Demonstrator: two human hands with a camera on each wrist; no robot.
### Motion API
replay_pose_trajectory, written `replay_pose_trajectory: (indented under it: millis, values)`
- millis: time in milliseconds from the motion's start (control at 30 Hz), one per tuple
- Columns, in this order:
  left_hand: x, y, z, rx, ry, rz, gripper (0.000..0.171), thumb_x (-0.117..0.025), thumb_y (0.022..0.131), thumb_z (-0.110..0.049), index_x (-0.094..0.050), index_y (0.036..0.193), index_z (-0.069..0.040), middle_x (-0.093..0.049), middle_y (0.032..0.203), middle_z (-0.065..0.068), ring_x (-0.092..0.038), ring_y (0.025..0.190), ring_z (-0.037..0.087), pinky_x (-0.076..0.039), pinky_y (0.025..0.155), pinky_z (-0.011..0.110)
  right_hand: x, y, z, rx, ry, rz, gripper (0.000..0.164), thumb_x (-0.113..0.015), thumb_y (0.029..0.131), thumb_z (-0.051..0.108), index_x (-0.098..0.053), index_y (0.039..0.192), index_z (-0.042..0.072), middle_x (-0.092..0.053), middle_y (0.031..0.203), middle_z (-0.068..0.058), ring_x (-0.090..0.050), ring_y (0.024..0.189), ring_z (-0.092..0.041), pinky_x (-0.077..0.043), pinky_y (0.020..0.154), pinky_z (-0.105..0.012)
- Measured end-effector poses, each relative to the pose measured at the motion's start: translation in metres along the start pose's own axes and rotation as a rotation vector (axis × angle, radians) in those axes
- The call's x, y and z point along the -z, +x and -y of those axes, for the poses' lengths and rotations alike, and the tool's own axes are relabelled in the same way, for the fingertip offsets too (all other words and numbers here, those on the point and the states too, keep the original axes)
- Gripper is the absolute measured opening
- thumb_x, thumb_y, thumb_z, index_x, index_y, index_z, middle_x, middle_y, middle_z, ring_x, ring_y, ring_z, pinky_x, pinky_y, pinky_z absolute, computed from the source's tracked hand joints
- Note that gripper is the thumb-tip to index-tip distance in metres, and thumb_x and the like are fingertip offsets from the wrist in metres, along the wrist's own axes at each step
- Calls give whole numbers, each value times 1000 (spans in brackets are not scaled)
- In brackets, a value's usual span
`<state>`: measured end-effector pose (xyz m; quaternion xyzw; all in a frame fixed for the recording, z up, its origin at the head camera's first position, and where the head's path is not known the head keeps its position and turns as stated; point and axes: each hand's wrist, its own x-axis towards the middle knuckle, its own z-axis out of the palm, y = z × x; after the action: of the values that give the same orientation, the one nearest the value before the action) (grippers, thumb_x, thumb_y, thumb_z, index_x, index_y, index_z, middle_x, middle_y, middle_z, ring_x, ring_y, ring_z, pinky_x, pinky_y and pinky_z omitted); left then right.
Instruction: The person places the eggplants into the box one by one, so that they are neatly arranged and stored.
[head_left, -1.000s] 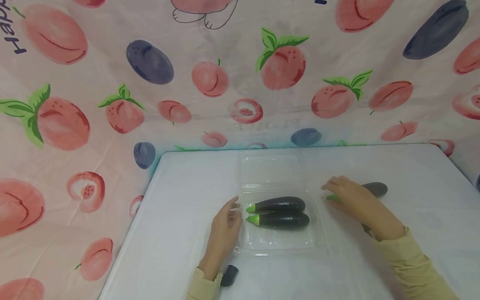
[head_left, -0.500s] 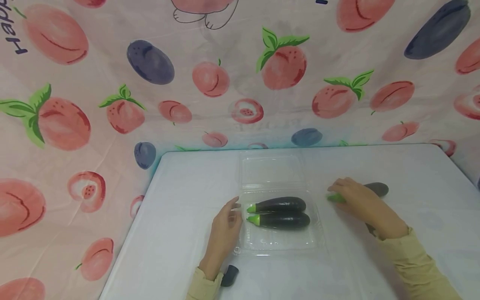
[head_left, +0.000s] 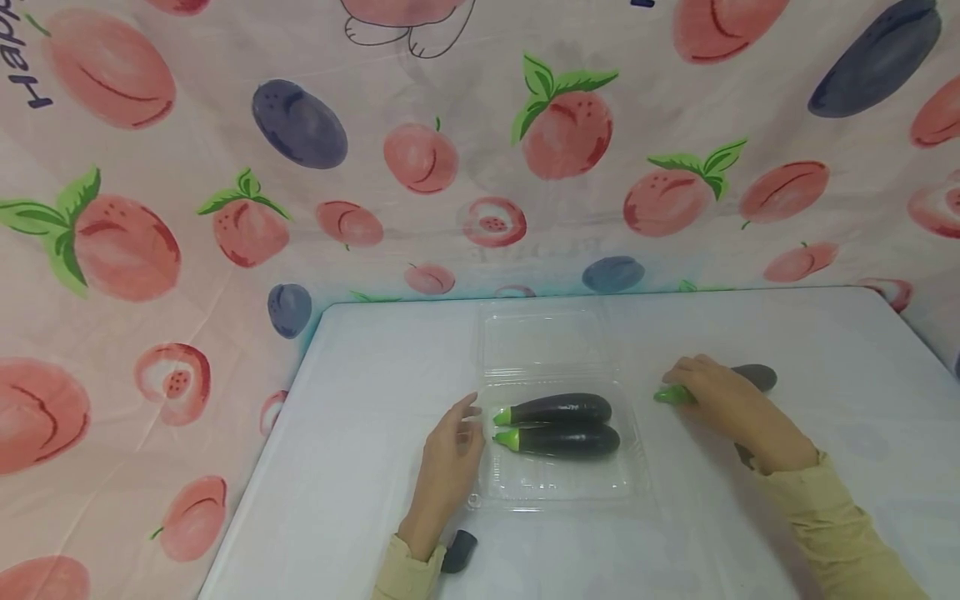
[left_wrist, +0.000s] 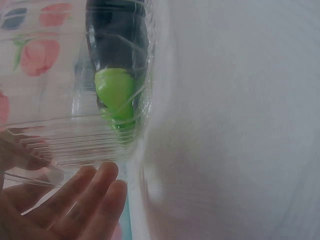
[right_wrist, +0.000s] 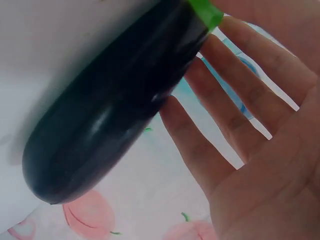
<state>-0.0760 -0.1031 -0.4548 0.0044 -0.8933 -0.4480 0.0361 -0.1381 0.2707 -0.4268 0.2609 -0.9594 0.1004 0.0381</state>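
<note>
A clear plastic container lies with its lid folded back. Two dark purple eggplants lie side by side in it, the farther eggplant and the nearer eggplant, green ends pointing left. At the container's left edge is my left hand, its loosely extended fingertips against the ribbed wall; part of the thumb shows through the plastic. On the right, my right hand lies over a third eggplant. Its nearly straight fingers touch that eggplant's side near the green end; the thumb's contact cannot be made out.
The open lid extends toward the back of the white table. A fruit-printed cloth hangs behind the table. A small dark device sits at the left wrist.
My right hand has shifted slightly right along the third eggplant, and more of its green end shows. My left hand, the container and its eggplants have stayed put.
</note>
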Motion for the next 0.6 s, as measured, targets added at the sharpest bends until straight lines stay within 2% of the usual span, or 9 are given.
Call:
replay_pose_trajectory:
  millis: [600]
  values:
    - [0, -1, 0, 7, -4, 5, 44, -55, 100, -22, -50, 144, -21, -64, 130, 0, -64, 113, 19, -55, 96, 38, -5, -2, -7, 6, -24, -21, 24, -76, 76, -9, -73, 96, 4, -69, 90, -6, -64, 88, -28, -57, 77, -47]
